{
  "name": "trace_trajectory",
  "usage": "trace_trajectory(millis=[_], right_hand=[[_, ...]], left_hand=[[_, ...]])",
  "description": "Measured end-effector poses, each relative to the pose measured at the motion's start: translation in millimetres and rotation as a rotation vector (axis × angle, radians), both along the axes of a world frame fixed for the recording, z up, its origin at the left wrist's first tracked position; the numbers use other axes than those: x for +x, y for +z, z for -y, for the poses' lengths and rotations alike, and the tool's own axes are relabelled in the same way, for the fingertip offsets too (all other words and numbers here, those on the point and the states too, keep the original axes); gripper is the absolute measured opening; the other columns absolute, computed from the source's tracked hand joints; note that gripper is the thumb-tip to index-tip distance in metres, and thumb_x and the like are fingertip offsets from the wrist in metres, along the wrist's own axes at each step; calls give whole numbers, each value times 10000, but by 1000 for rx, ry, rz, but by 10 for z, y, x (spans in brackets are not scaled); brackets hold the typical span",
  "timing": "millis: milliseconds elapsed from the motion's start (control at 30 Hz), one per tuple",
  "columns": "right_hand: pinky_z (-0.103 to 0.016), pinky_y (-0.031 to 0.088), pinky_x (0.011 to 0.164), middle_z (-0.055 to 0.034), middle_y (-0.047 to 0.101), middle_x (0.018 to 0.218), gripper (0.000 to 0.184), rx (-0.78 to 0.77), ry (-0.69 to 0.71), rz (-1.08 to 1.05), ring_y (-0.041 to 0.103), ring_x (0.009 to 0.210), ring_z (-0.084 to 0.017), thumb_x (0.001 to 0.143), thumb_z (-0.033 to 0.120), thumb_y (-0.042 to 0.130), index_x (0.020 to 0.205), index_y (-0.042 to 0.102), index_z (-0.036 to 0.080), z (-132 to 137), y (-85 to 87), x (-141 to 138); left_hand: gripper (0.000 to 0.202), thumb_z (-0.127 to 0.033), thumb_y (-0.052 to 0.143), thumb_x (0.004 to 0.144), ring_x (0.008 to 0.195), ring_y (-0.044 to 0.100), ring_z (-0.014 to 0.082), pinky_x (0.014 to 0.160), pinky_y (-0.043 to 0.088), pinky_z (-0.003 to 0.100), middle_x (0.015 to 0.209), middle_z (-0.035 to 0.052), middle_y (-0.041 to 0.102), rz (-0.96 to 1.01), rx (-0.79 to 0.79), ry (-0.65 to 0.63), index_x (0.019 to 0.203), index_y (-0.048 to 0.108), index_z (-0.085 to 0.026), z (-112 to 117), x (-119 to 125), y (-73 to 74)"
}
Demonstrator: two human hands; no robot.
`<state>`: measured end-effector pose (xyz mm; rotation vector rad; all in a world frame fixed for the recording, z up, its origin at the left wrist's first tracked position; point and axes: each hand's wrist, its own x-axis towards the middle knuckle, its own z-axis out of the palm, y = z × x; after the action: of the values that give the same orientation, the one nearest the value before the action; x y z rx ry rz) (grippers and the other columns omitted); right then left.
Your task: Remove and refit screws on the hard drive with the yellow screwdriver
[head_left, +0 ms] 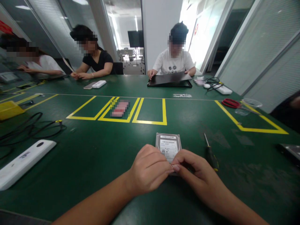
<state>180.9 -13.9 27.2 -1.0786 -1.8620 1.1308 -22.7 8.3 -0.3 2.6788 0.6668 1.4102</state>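
Hard drive [168,144], white label illegible, against left hand [148,168] and right hand [199,172]

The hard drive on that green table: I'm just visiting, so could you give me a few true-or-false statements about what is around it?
1. The left hand and the right hand meet at the near edge of the hard drive. True.
2. The right hand holds the screwdriver up in the air. False: it lies on the table, just right of the drive.
3. The hard drive lies inside one of the yellow taped boxes. False: it lies on bare green surface, nearer to the person than the boxes.
4. A long white device lies at the left of the table. True.
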Motion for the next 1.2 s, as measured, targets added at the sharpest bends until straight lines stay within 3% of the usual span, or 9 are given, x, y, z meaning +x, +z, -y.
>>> trace_trajectory(millis=[300,467,633,733,833,900,1000,1200], right_hand=[[-269,443,739,0,617,841,175,4,-8,-35,579,802,-138,963,283,539,849,650,211,11,-25,2],[-311,478,930,-29,625,1066,235,41,53,-56,591,1003,-153,999,264,471,1149,651,278,31,-39,11],[-332,444,1059,-37,603,1145,444,165,127,54,569,1130,-149,1009,232,441,1442,429,332,125,-62,-9],[-315,468,1033,-42,592,1194,517,311,130,82,566,1149,-148,1002,194,441,1488,339,337,143,-92,-22],[-270,525,849,-26,609,1039,448,388,62,144,597,943,-130,995,186,450,1424,411,309,91,-125,14],[-274,519,772,-27,593,976,368,430,-1,224,575,859,-132,986,208,474,1348,472,272,35,-139,73],[-376,514,858,-89,559,1119,340,504,-64,420,550,1000,-199,955,297,549,1283,516,216,-44,-133,180],[-499,503,866,-143,516,1191,707,464,-9,763,513,1029,-290,814,567,686,1399,484,224,-128,-124,295]], left_hand=[[80,-110,634,882,783,593,166,738,477,330,827,37,698,10,4,-8,941,658,-158,-10,7,7],[199,-73,642,862,854,639,179,788,503,342,922,51,731,50,-8,104,1038,667,-162,-34,-13,-53],[305,-38,639,847,871,669,184,772,502,335,965,69,743,73,39,162,1134,650,-138,-26,-25,-49],[300,-36,640,841,862,667,178,773,498,332,956,64,742,65,28,178,1124,649,-135,-13,-25,-48],[266,-38,657,828,829,653,174,770,493,340,933,53,735,67,-12,176,1074,653,-139,-18,-21,-68],[232,-46,669,818,795,635,171,760,487,347,907,47,725,70,-30,164,1029,651,-142,-28,-12,-80],[188,-52,666,809,777,602,170,744,477,347,881,48,697,75,-66,136,972,643,-143,-34,10,-79],[115,-54,625,799,748,555,164,691,452,329,825,55,643,90,-108,82,883,633,-133,-19,47,-62]])
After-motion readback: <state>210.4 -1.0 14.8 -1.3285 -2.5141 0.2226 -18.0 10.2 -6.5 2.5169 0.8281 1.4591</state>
